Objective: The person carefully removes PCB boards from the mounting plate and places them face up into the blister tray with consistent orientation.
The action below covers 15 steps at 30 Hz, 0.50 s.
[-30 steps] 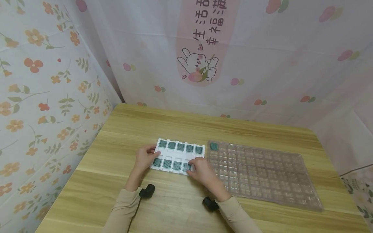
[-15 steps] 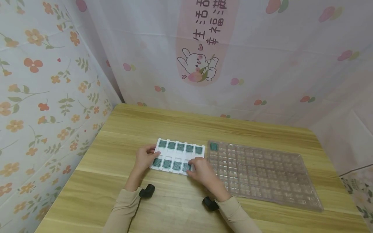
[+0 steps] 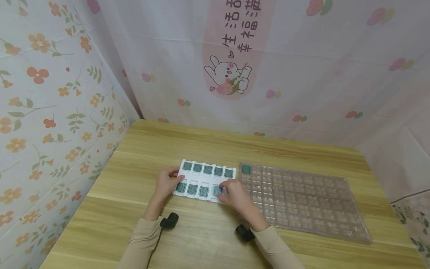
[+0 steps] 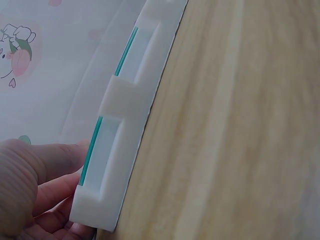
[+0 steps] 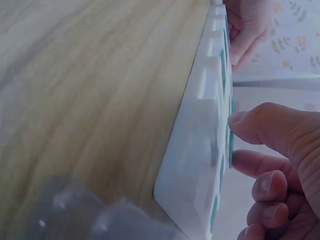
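Observation:
My right hand point(image 3: 236, 196) pinches a thin green square chip point(image 5: 232, 137) between thumb and index finger. That chip is raised just above the white tray point(image 3: 193, 176), near its front right corner. Two rows of similar green chips point(image 3: 203, 191) sit in the tray's pockets. With the thumb on top, my left hand point(image 3: 167, 182) grips the tray's left end. In the left wrist view, chip edges point(image 4: 91, 150) show in the side notches beside the left thumb point(image 4: 62, 157).
A large clear plastic tray point(image 3: 302, 200) with many small pockets lies right beside the white one. One green chip point(image 3: 246, 169) sits in its far left pocket. Both trays rest on a wooden table point(image 3: 188, 142), with printed curtains point(image 3: 161, 63) behind and at the sides.
The pinched chip has come up out of its front-row pocket and shifted slightly right and away from me with my right hand. My left hand has stayed on the tray.

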### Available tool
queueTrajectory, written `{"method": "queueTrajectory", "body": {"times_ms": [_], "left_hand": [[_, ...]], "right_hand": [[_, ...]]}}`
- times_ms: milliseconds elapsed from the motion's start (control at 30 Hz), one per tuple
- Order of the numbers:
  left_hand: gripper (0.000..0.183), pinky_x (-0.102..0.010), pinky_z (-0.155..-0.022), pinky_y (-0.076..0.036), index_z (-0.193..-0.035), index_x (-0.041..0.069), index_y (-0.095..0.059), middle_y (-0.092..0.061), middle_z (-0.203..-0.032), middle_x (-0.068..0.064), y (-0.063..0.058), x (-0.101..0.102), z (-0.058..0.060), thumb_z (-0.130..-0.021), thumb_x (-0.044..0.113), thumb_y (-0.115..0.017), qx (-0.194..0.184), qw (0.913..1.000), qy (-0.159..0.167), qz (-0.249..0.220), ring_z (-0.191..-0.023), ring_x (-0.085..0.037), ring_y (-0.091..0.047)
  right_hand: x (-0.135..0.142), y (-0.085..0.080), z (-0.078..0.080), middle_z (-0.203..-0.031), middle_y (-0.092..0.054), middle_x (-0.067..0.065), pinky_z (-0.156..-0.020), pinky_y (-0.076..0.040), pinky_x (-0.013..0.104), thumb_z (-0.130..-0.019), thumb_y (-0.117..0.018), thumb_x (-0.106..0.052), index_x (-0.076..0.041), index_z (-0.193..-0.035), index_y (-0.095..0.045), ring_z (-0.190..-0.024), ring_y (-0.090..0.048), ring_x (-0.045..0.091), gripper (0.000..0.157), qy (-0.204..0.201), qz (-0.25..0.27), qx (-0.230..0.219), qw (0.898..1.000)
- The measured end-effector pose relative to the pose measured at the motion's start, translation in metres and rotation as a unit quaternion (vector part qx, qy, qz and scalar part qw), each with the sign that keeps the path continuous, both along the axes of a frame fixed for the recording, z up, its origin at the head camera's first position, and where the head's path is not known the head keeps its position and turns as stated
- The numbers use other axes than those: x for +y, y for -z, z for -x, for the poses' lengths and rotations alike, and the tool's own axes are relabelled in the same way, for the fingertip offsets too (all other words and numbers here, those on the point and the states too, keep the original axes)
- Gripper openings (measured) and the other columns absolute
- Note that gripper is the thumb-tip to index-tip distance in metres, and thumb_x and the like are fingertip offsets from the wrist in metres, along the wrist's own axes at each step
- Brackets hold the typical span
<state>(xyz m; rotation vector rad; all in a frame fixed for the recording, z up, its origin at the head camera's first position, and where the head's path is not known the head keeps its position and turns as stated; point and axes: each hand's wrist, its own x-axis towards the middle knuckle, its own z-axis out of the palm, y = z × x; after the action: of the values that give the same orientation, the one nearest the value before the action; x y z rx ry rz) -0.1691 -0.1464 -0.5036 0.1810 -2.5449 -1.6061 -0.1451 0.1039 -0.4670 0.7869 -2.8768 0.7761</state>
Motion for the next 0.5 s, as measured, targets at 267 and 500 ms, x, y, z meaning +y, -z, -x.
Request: {"method": "queueTrajectory", "body": {"times_ms": [267,500], "left_hand": [[0.033,-0.021,-0.067,-0.050,-0.108,-0.010,-0.065,-0.065,-0.092,-0.021,0.000,0.000,0.000,-0.076,-0.002,-0.073,0.006,1.0000,0.000,-0.007,-0.081,-0.026,-0.060],[0.034,-0.022,-0.068,-0.050,-0.108,-0.010,-0.065,-0.066,-0.092,-0.021,0.000,0.000,0.000,-0.077,-0.001,-0.073,0.001,1.0000,-0.002,-0.003,-0.081,-0.026,-0.060]], "right_hand": [[0.006,-0.002,0.004,-0.060,-0.048,0.001,-0.044,-0.030,0.019,-0.070,-0.077,-0.007,0.003,-0.089,-0.069,-0.051,-0.035,0.007,0.023,0.013,0.013,-0.012,1.000],[0.012,-0.006,0.007,-0.060,-0.047,0.001,-0.046,-0.031,0.020,-0.072,-0.077,-0.006,0.003,-0.090,-0.069,-0.054,-0.037,0.009,0.022,0.022,0.009,-0.022,0.999]]}}
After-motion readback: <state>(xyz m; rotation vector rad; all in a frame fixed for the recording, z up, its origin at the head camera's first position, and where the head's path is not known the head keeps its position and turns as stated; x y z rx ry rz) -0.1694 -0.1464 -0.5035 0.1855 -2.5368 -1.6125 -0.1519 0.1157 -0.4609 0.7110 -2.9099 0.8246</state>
